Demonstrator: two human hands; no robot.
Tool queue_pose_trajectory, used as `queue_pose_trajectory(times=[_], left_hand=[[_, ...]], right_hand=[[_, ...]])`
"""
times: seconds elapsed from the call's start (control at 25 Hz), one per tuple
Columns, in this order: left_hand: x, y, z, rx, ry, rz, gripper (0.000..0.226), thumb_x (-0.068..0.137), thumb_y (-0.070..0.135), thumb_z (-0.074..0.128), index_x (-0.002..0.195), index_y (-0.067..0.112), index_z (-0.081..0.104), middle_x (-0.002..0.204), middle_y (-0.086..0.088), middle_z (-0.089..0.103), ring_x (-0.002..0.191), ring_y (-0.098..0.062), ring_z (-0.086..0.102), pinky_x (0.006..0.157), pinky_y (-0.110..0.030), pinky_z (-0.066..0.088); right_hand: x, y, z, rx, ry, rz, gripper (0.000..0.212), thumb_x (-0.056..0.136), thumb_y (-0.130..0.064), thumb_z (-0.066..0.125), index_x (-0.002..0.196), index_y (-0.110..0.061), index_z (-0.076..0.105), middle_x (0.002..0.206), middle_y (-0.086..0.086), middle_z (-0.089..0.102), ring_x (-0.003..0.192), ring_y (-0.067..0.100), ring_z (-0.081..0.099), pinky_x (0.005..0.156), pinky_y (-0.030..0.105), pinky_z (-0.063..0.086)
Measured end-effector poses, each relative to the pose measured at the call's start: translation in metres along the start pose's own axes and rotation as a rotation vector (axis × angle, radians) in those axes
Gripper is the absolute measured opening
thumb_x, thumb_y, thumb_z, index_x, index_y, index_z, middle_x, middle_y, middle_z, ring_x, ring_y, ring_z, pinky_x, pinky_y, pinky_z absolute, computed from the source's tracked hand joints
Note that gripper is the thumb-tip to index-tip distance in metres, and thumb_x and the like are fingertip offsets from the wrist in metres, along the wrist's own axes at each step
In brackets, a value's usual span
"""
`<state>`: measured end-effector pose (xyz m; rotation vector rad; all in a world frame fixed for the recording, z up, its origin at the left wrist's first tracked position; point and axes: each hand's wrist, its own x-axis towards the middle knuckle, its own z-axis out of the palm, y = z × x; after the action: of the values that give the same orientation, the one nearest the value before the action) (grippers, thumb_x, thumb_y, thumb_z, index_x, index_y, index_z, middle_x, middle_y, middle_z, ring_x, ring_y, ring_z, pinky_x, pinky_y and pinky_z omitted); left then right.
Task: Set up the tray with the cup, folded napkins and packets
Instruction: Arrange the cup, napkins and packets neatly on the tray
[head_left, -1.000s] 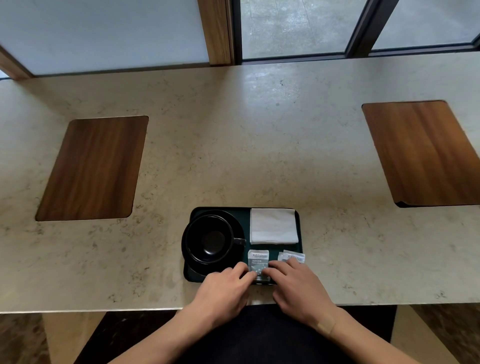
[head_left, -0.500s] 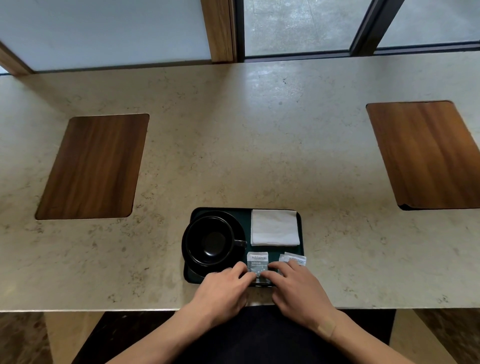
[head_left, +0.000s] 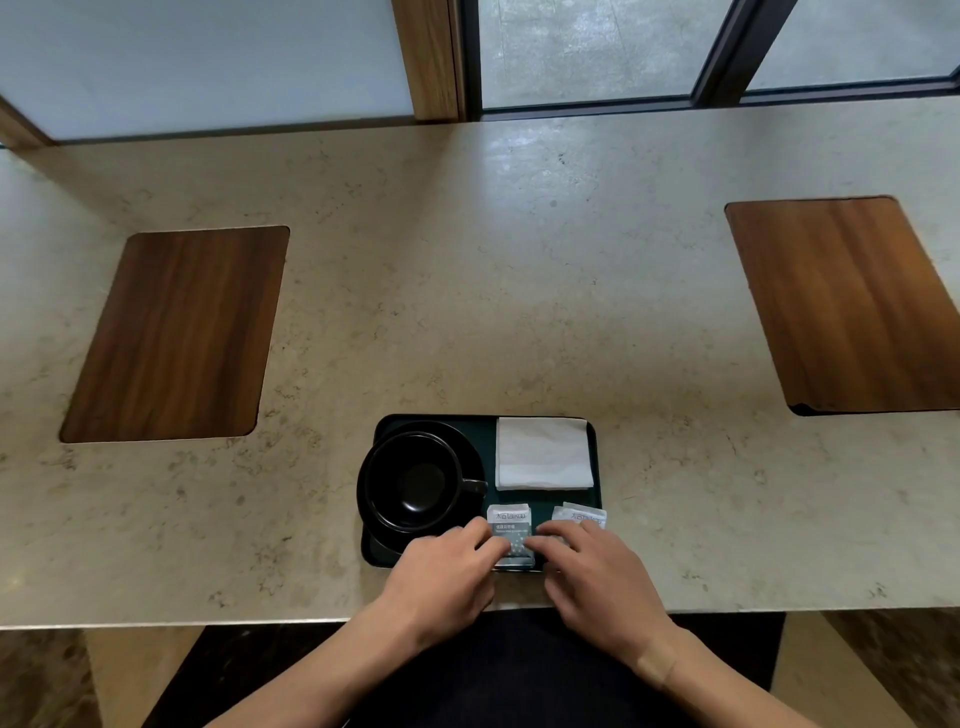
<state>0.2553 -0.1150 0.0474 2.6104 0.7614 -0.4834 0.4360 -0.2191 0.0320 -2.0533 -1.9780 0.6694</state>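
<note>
A dark green tray (head_left: 597, 462) lies near the counter's front edge. On its left stands a black cup (head_left: 413, 483) on a black saucer, handle to the right. A white folded napkin (head_left: 543, 453) lies in the back right corner. A grey-white packet (head_left: 510, 524) lies at the front middle, and a second packet (head_left: 584, 517) sits to its right, partly under my fingers. My left hand (head_left: 447, 577) and my right hand (head_left: 597, 577) rest on the tray's front, fingertips pressing the middle packet from both sides.
The beige stone counter (head_left: 467, 291) has two inset wooden panels, one at the left (head_left: 176, 332) and one at the right (head_left: 847, 301). A window with wooden and dark frames runs along the back. The counter's front edge is under my wrists.
Both hands stay on the middle packet; the fingertips have shifted only slightly. The tray's contents have not moved.
</note>
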Motion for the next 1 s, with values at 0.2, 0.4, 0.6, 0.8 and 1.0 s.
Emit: queue_pose_trajectory(times=[0.2,0.4,0.6,0.8,1.0], left_hand=[[0.015,0.012,-0.011,0.112,0.136,0.197,0.017,0.084,0.029,0.057,0.098,0.024,0.066,0.104,0.005,0.063,0.085,-0.017,0.058,0.054,-0.029,0.048],[0.044,0.032,-0.013,0.179,0.152,0.216,0.034,0.085,0.033,0.055,0.117,0.022,0.059,0.123,0.002,0.059,0.109,-0.023,0.054,0.076,-0.035,0.048],[0.069,0.045,-0.009,0.142,0.077,0.150,0.060,0.088,0.038,0.056,0.141,0.017,0.036,0.142,-0.003,0.042,0.126,-0.029,0.037,0.094,-0.043,0.038],[0.074,0.047,0.001,0.169,0.069,0.076,0.069,0.084,0.053,0.059,0.138,0.013,0.039,0.135,-0.007,0.044,0.124,-0.029,0.036,0.097,-0.045,0.037],[0.072,0.046,0.005,0.166,0.104,0.030,0.063,0.082,0.056,0.059,0.128,0.014,0.047,0.128,-0.007,0.047,0.118,-0.028,0.038,0.095,-0.044,0.035]], right_hand=[[-0.019,0.033,-0.012,0.061,0.152,0.238,0.034,0.072,-0.016,0.077,0.104,-0.024,0.068,0.101,-0.008,0.066,0.085,0.012,0.060,0.063,0.022,0.051],[-0.030,0.054,-0.007,-0.068,0.150,0.213,0.051,0.069,-0.034,0.081,0.116,-0.022,0.064,0.109,-0.004,0.064,0.087,0.019,0.057,0.065,0.031,0.052],[-0.022,0.052,-0.005,-0.109,0.119,0.230,0.061,0.070,-0.047,0.077,0.123,-0.021,0.060,0.114,-0.001,0.063,0.095,0.023,0.058,0.069,0.035,0.054],[-0.018,0.054,-0.006,-0.095,0.096,0.224,0.058,0.072,-0.043,0.077,0.123,-0.021,0.061,0.119,0.002,0.061,0.102,0.025,0.057,0.074,0.037,0.051],[-0.013,0.055,-0.004,-0.095,0.069,0.202,0.058,0.072,-0.044,0.075,0.124,-0.024,0.059,0.123,0.001,0.059,0.107,0.025,0.053,0.078,0.037,0.049]])
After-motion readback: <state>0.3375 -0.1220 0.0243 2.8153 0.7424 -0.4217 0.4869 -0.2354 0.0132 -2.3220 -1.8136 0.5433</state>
